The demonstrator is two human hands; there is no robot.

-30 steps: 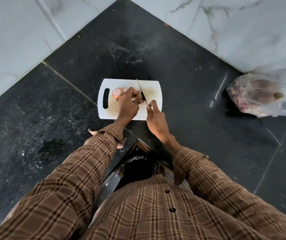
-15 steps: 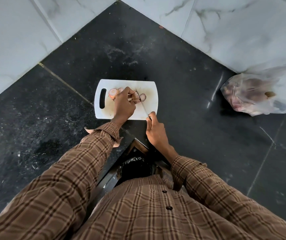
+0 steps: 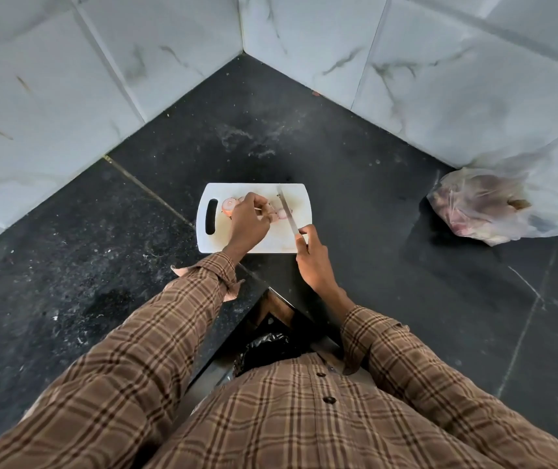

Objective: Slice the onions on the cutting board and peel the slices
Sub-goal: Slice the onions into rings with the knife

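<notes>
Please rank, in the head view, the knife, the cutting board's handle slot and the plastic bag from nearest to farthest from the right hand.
1. The knife: gripped in the right hand, blade over the cutting board.
2. The handle slot: at the board's left end, past the left hand.
3. The plastic bag: far right, against the wall.

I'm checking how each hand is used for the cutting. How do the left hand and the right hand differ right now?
The left hand sits over the cutting board, fingers curled on the onion; the right hand lies at the board's near edge, gripping the knife. The left hand hides most of what it holds; the right hand's blade shows clearly. Both come from plaid sleeves.
</notes>
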